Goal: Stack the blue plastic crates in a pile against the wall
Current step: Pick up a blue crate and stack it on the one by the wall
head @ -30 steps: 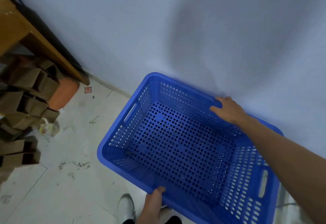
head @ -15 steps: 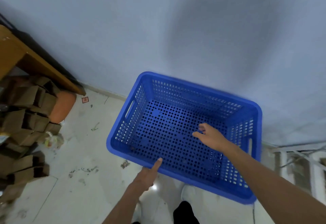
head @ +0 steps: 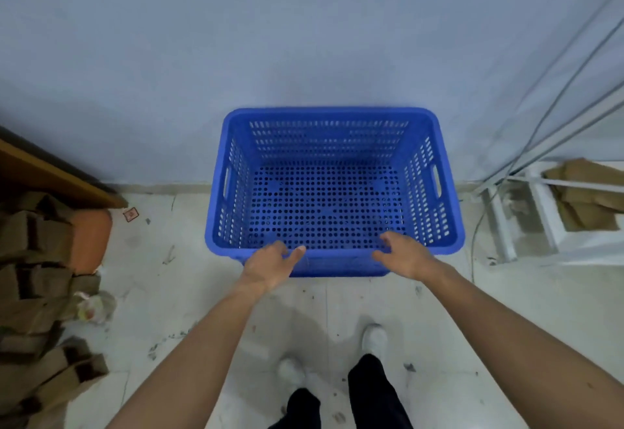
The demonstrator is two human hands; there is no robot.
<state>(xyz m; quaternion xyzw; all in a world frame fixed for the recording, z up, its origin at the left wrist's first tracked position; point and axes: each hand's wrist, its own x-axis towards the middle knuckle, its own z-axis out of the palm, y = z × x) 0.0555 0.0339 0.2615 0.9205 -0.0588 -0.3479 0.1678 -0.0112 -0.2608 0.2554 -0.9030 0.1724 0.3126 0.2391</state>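
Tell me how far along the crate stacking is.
Done: one blue crate sits squarely against the wall, empty. In hand: nothing; left hand and right hand hover open at its near rim. Left: any further crates; none are in view, and whether this is one crate or a nested pile is unclear.

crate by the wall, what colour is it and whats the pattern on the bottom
Blue crate; its floor is a grid of small round holes, seen best in the head view.

Both hands outstretched, fingers loose
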